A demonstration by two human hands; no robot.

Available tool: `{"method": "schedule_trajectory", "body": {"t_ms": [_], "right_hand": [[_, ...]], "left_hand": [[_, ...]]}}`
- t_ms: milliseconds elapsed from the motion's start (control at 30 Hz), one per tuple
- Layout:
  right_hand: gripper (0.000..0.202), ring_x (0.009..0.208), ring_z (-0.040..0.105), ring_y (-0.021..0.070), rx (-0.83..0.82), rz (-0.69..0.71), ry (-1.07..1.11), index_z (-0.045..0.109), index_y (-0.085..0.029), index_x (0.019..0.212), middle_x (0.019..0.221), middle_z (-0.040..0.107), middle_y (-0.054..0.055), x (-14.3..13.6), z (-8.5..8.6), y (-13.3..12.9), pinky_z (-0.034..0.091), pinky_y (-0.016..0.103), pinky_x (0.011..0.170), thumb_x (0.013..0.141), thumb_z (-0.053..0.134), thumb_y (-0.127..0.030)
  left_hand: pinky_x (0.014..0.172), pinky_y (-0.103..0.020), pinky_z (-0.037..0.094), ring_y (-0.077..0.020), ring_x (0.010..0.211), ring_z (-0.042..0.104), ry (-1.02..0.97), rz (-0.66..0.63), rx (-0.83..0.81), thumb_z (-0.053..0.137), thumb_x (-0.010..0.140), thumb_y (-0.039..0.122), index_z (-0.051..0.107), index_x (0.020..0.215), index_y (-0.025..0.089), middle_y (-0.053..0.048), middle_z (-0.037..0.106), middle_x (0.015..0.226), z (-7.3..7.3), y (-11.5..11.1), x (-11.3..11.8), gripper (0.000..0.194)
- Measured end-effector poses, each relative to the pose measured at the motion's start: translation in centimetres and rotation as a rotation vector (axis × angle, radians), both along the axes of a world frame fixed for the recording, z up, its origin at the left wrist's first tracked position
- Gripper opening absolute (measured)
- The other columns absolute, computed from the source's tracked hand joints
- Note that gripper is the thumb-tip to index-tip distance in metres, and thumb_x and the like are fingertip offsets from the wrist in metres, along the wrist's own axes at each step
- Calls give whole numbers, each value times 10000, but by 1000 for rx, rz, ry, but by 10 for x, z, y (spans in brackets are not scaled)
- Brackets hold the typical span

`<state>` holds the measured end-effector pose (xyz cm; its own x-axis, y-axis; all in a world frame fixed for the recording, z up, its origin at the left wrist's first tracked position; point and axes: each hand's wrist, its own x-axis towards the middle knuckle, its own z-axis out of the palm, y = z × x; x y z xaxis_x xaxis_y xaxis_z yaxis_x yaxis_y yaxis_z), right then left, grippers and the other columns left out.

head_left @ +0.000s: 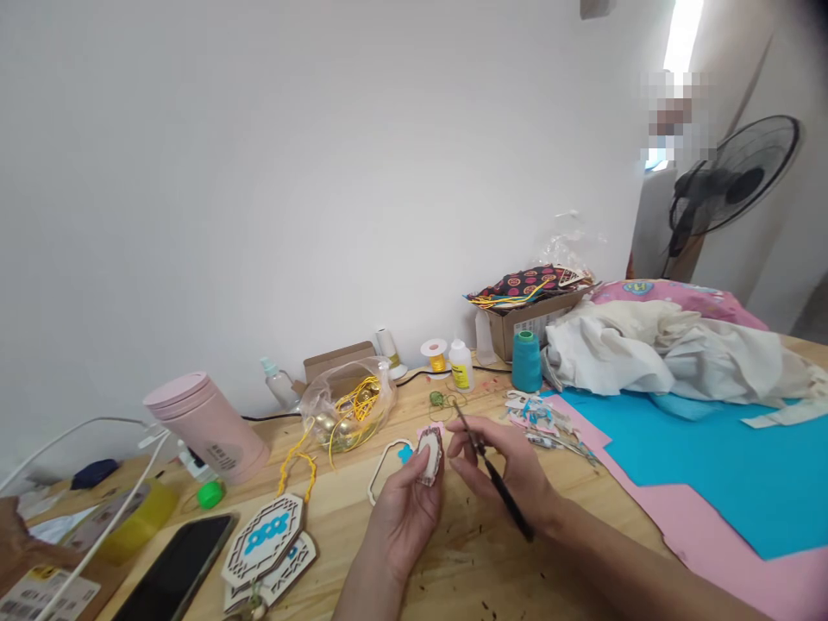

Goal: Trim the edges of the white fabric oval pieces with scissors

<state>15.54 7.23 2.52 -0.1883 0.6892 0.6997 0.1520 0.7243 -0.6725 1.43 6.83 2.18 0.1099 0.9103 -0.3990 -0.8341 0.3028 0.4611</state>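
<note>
My left hand pinches a small whitish rounded piece with a rough brown edge between thumb and fingers. A bit of pink shows at its top. Just to the right, my right hand grips a slim tool with a black handle. Its thin dark tip points up and away, apart from the piece; I cannot make out its exact kind. Behind my left hand lies a pale openwork frame with a blue shape on it. Dark crumbs lie on the wooden table.
Left are a pink tumbler, a phone and fretwork plaques. A bag of gold bells, a glue bottle and teal thread stand behind. Scraps and blue sheets lie right.
</note>
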Motion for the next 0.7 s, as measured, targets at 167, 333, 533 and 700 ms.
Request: {"method": "schedule_trajectory", "body": {"t_ms": [167, 333, 533, 700], "right_hand": [[231, 559, 490, 101, 26, 28, -44, 532, -194, 936, 694, 576, -8, -4, -5, -1, 425, 211, 562, 724, 491, -110], [270, 595, 508, 110, 79, -12, -33, 529, -204, 951, 727, 592, -4, -4, -9, -1, 426, 218, 580, 719, 469, -79], [146, 550, 492, 104, 34, -113, 42, 535, -203, 826, 659, 556, -19, 1, -4, -1, 415, 209, 532, 734, 466, -114], [140, 525, 508, 101, -144, -164, 151, 518, -187, 850, 594, 537, -37, 4, 1, 1, 437, 206, 530, 718, 499, -144]], "left_hand": [[591, -185, 531, -148, 672, 655, 28, -3, 62, 398, 760, -42, 603, 855, 45, -123, 691, 763, -3, 0, 2, 242], [579, -193, 535, -141, 642, 651, 56, 10, 101, 416, 743, -59, 605, 855, 62, -111, 691, 782, -3, 0, 3, 252], [587, -195, 538, -133, 638, 648, 69, -2, 77, 429, 739, -66, 578, 899, 59, -99, 688, 757, -3, -3, 4, 252], [551, -155, 530, -119, 624, 650, 66, -15, 5, 400, 771, -42, 549, 898, 42, -90, 682, 703, 1, -4, 2, 213]]}}
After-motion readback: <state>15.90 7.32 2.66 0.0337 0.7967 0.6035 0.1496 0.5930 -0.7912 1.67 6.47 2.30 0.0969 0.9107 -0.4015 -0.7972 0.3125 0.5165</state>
